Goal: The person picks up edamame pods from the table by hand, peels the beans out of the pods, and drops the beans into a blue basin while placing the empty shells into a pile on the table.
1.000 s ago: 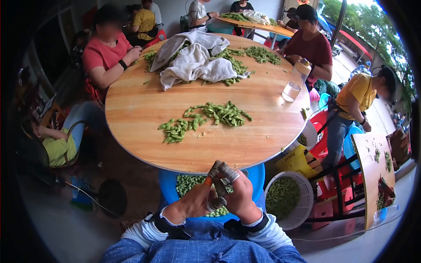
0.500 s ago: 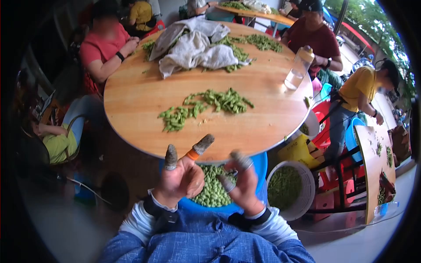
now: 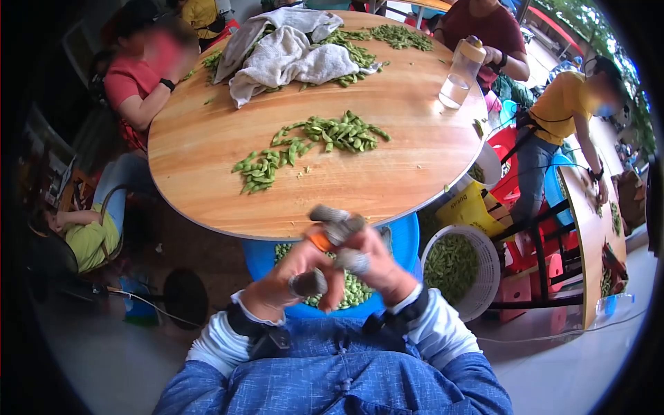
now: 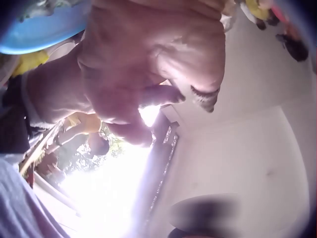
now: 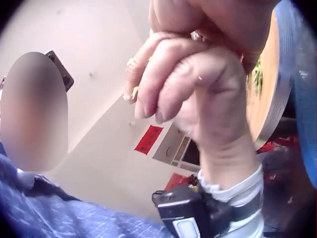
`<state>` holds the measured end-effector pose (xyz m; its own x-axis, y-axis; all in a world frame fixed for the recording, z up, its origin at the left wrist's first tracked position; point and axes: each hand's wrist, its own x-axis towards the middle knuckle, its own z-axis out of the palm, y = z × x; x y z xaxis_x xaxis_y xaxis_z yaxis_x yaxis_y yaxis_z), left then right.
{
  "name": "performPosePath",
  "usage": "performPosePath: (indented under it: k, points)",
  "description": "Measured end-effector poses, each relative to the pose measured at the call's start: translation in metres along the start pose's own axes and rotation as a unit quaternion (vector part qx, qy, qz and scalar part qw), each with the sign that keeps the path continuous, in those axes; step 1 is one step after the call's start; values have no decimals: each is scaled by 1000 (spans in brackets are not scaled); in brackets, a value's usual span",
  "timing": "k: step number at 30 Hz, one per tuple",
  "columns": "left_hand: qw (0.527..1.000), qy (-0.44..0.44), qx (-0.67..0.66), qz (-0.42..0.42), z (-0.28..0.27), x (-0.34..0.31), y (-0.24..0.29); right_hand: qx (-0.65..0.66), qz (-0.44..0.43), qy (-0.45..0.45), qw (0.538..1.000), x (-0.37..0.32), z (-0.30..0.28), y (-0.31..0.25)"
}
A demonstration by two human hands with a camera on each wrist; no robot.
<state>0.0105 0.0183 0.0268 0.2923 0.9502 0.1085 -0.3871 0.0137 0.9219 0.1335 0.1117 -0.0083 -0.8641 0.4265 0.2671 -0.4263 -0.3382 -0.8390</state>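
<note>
Grip: left hand and right hand press together at the lower centre of the head view, fingers curled in tight. Both wrist views show only bent knuckles, so I cannot tell whether a pod is pinched between them.
Doing it well: it probably works best to use the capped fingertips rather than bare skin, and to hold both hands over the basin so that whatever drops lands inside.
Pods: loose green pile on the round wooden table, upper centre, well apart from the fingers.
Finger guards: grey and orange caps on several fingertips, clustered where the two hands meet.
Shelled beans: pale green, lying in the basin just below the knuckles; they do not appear to touch the hands.
Blue basin: directly beneath the fingers, tucked under the table edge, its rim showing on either side of the hands.
White basket: just right of the basin, lower right, filled with green pods.
</note>
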Motion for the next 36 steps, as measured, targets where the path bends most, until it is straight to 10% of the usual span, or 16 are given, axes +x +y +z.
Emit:
performPosePath:
  k: [2, 5, 9, 25, 28, 31, 36]
  points:
    - [992, 58, -41, 107, -28, -11, -12, -108, 96, 13, 989, -19, -33, -9]
    - [937, 322, 106, 82, -49, -14, -3, -592, 200, 16, 780, -43, -72, 14]
    - [892, 393, 202, 92, -85, -1, -18, -719, 276, -6, 637, -55, -101, 79]
    - [911, 385, 104, 102, -101, 1, -23, -704, 310, 18, 639, -51, -135, 121]
    - [905, 397, 125, 87, -102, 2, -24, -553, 269, 41, 788, -59, -142, 116]
    - [903, 403, 123, 82, -94, 5, -21, -184, 340, 262, 884, -63, -122, 90]
    - [904, 394, 143, 83, -99, 5, -24, 419, 149, 311, 840, -78, -127, 109]
